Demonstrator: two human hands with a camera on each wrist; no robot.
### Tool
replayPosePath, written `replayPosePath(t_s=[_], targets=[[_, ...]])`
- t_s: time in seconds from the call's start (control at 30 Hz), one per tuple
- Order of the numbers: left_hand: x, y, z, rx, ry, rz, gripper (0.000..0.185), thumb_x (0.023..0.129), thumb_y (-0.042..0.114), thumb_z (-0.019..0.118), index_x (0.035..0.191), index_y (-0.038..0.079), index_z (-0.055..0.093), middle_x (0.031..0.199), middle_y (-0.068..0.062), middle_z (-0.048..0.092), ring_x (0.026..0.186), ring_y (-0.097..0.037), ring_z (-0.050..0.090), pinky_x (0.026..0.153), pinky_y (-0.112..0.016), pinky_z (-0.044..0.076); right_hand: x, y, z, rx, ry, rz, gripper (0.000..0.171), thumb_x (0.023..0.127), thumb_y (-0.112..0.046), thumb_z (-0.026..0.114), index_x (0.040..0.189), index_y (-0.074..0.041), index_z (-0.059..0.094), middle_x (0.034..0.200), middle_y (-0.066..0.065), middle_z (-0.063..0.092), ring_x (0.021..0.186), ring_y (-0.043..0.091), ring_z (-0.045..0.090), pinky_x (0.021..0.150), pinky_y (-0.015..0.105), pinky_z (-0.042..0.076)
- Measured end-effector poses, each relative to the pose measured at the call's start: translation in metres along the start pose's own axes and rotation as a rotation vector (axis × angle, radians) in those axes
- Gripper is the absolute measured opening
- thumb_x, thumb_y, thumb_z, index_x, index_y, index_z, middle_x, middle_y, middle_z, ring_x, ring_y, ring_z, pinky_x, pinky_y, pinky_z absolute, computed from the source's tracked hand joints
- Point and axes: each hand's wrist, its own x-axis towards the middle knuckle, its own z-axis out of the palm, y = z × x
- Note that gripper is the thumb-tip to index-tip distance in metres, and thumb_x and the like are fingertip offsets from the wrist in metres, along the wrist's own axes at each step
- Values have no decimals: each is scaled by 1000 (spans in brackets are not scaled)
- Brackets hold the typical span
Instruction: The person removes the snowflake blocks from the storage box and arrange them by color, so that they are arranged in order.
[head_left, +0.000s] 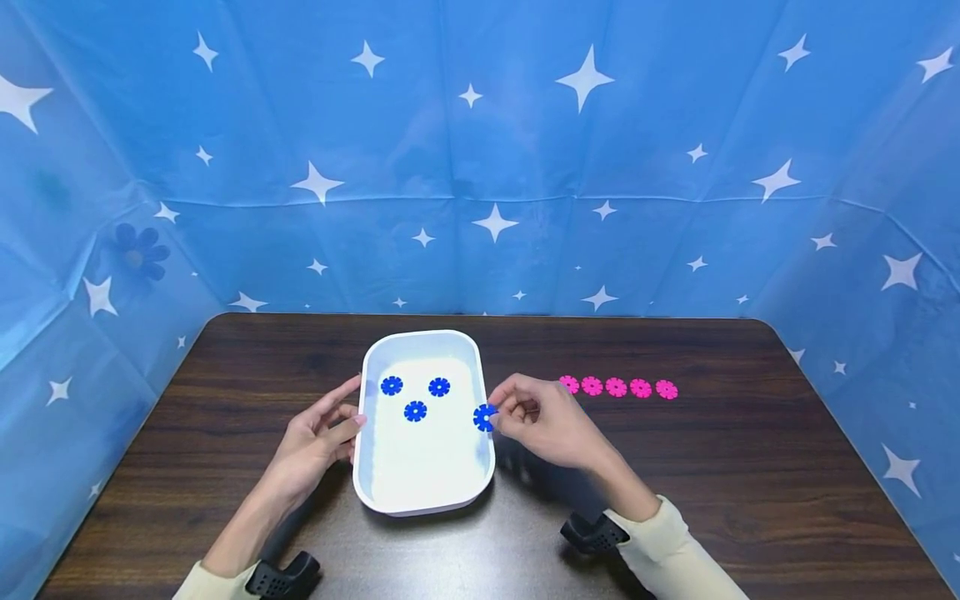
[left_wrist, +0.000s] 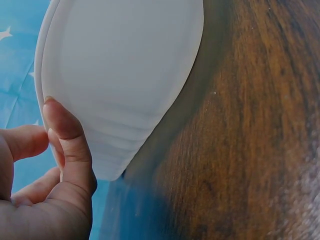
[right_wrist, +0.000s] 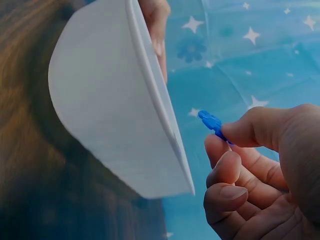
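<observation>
Blue disc (head_left: 484, 417) between right-hand fingertips (head_left: 501, 414), above tray rim (head_left: 488, 433).

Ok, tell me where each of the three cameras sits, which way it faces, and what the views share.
Head: worn high, looking forward and down at the dark wooden table; shows the left hand, the right hand, both sleeves, the row of pink flower discs.
Left wrist: low beside the white oval plastic tray, facing its outer wall; shows left fingers touching the rim.
Right wrist: low on the tray's other side; shows right fingers pinching a blue flower disc.
Shared: tray in all; disc in head and right wrist.
</observation>
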Motion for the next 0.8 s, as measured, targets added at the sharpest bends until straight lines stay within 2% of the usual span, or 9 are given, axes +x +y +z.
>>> replayPosePath(t_s=[0.43,0.8], targets=[[-1,0,-1,8,-7,-2,62,102,17,64,158,29,39,116,-9,53,83,-16,64,73,-26,58,-15,35,-33,-29,85,85,13,95,-13,70,108,-14,69,87,0,69,78,17,63,73,27,53],[-1,0,-1,18,-3,-6,62,102,18,64,158,29,39,117,-10,54,84,-16,64,74,-27,58,-28,74,-52,-59,127,204,13,97,-17,70,109,-12,68,90,4,69,76,17,63,66,26,51]])
